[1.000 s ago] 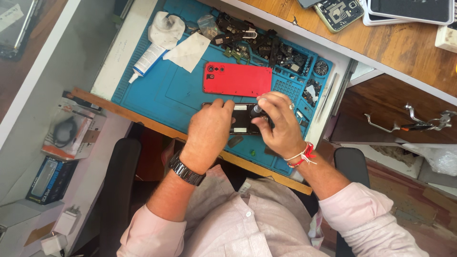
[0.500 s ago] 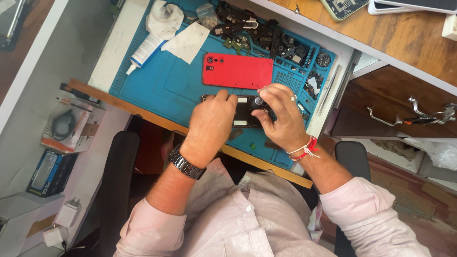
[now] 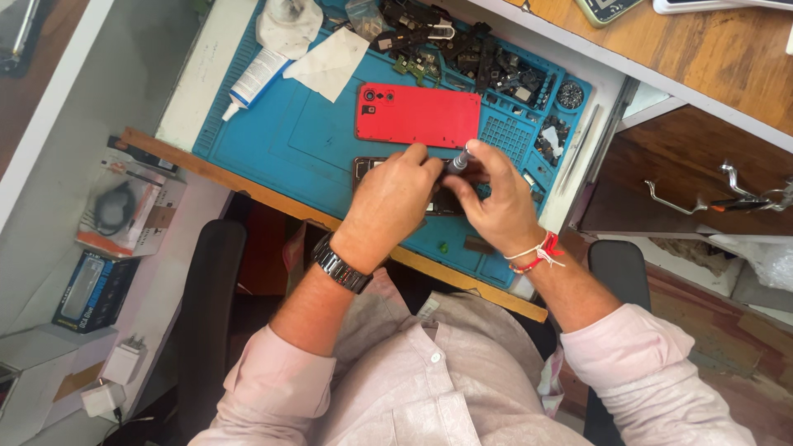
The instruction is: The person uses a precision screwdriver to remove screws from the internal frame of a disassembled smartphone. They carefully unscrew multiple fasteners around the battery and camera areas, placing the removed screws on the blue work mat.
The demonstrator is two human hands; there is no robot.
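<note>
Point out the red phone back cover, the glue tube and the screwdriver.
red phone back cover (image 3: 417, 116), head view, middle of the panel.
glue tube (image 3: 256, 76), head view, white body.
screwdriver (image 3: 461, 159), head view, grey shaft between the fingers.

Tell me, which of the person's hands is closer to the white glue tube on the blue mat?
Left. The left hand lies on the opened phone, on the side toward the glue tube. The right hand, holding a small screwdriver, lies farther from the tube.
</note>
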